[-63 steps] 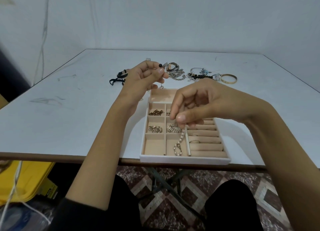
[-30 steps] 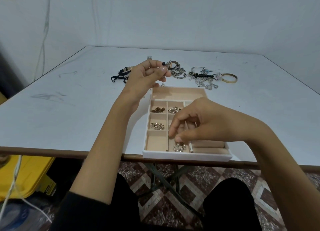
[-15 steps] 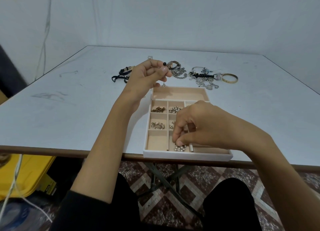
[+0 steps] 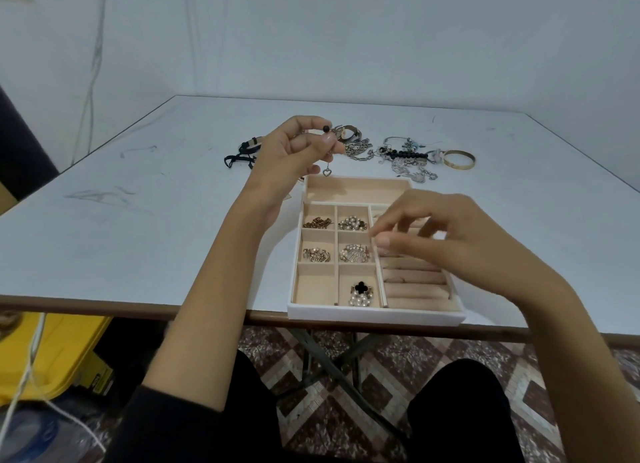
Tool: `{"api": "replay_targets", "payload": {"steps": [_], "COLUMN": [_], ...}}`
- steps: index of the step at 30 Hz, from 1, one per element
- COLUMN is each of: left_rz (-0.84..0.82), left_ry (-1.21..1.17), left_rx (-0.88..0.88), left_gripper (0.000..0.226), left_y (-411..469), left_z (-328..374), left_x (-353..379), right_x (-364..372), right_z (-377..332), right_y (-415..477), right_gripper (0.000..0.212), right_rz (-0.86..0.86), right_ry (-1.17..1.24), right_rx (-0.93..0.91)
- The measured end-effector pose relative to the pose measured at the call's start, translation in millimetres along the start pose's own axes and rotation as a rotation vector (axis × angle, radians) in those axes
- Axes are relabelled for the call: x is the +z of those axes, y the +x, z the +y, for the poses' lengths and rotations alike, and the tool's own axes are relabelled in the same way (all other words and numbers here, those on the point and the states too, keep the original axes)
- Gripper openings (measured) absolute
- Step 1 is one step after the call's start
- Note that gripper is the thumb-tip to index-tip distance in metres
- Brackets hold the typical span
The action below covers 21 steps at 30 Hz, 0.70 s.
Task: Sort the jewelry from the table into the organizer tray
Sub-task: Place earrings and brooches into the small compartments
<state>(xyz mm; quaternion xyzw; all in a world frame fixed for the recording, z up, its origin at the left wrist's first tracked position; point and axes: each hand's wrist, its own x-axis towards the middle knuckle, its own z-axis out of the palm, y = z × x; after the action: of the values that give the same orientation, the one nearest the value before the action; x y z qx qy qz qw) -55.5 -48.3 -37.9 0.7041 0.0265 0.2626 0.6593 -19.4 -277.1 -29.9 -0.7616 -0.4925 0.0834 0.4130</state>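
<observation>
A pale wall stands behind a white table (image 4: 138, 220), and the organizer tray (image 4: 374, 315) lies at the table's near edge. My left hand (image 4: 294, 150) is raised above the far-left corner of the tray and pinches a heart-charm piece (image 4: 327, 172). A black bead shows above my fingertips, and the small heart hangs free under them, just over the tray rim.

My right hand (image 4: 450, 240) hovers over the ring rolls (image 4: 415, 282). Its fingers are loosely bent and a little blurred. I see nothing between them, so I judge it empty. Below my right thumb and nearer to me, a pearl bracelet (image 4: 361, 292) with a black clover lies in its own compartment. Four small compartments to the left of this hand hold small pieces.

Beyond my left hand, on the table, the loose jewelry (image 4: 360, 152) is not yet sorted. Beyond my right hand lies a gold bangle (image 4: 459, 159).

I think the step in hand is placing the heart-charm piece. The next move calls for choosing a compartment and lowering the piece slowly, so that the charm goes inside and does not catch on a divider. Because my right hand is free, it can go forward to the pile for another item.
</observation>
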Motion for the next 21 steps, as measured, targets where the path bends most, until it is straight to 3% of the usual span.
{"api": "replay_targets", "payload": {"steps": [5, 8, 11, 21], "left_rz": [-0.036, -0.040, -0.026, -0.013], "left_ry": [0.037, 0.049, 0.043, 0.009], "left_rx": [0.030, 0.034, 0.020, 0.063], "left_gripper": [0.023, 0.020, 0.019, 0.013], "left_y": [-1, -1, 0, -5], "left_z": [0, -1, -2, 3], "left_x": [-1, -1, 0, 1], "right_x": [-11, -5, 0, 2], "right_z": [43, 62, 67, 64], "right_y": [-9, -16, -18, -16], "right_gripper": [0.021, 0.040, 0.048, 0.052], "right_rz": [0.252, 0.188, 0.064, 0.013], "right_ry": [-0.199, -0.436, -0.523, -0.629], "right_rx": [0.149, 0.303, 0.398, 0.454]}}
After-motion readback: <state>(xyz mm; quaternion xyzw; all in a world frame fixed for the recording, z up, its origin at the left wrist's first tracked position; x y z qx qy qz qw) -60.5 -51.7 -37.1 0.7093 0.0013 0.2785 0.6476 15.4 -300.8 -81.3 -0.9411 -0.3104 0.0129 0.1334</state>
